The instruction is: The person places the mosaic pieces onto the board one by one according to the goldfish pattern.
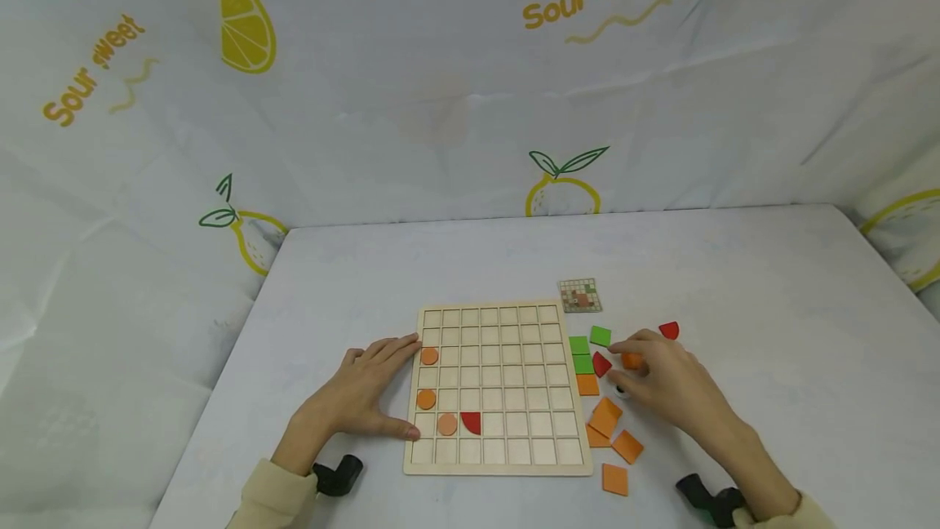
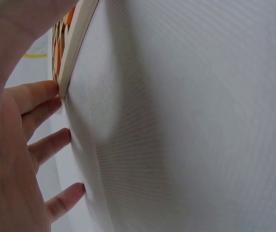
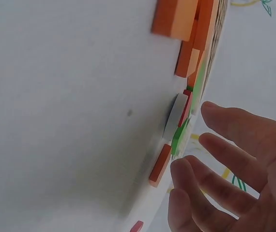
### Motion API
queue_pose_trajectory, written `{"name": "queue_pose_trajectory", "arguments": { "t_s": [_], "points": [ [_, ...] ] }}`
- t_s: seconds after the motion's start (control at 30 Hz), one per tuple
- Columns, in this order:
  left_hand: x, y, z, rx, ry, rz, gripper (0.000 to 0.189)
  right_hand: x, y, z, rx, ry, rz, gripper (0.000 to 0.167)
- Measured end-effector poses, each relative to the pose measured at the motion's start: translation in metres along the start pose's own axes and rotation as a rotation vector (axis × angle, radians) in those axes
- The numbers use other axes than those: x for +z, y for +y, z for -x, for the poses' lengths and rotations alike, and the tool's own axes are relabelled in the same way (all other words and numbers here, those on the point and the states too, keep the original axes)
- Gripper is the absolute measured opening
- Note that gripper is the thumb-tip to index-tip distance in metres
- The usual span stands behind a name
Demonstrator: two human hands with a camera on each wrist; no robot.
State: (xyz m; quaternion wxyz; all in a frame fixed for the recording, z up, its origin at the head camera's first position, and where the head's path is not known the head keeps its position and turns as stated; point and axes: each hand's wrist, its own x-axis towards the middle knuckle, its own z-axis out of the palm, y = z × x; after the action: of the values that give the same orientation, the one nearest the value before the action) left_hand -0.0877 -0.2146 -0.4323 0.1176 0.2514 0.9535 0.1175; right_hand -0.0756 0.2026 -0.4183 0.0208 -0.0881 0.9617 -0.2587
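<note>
A wooden grid board point(image 1: 507, 398) lies on the table, with orange discs point(image 1: 427, 399) and a red quarter-round piece point(image 1: 472, 423) in some cells. Along its left side my left hand point(image 1: 360, 394) touches the edge, thumb and fingers spread. My right hand point(image 1: 671, 382) is over the loose pieces beyond the board's right edge, thumb and fingers apart with nothing between them. Under and near it are a white round piece point(image 3: 176, 116), an orange piece point(image 3: 160, 165), a red piece point(image 1: 601, 364) and a green square point(image 1: 600, 336).
Two green squares point(image 1: 580, 355) and an orange square point(image 1: 587, 384) lie against the board's right edge. Several orange squares point(image 1: 606, 415) are scattered nearer me. A small patterned card point(image 1: 580, 295) sits at the board's far right corner. Another red piece point(image 1: 669, 331) lies beyond my right hand.
</note>
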Motion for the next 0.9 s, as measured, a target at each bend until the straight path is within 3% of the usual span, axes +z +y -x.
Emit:
{"name": "queue_pose_trajectory", "arguments": {
  "t_s": [0.43,0.9],
  "points": [
    [-0.001,0.002,-0.002,-0.013,-0.011,-0.007,0.119,0.005,-0.004,-0.003,-0.015,-0.04,-0.004,0.033],
    [-0.004,0.004,0.0,-0.013,-0.011,0.003,0.118,0.0,-0.013,0.01,-0.003,-0.125,-0.002,0.025]
  ]
}}
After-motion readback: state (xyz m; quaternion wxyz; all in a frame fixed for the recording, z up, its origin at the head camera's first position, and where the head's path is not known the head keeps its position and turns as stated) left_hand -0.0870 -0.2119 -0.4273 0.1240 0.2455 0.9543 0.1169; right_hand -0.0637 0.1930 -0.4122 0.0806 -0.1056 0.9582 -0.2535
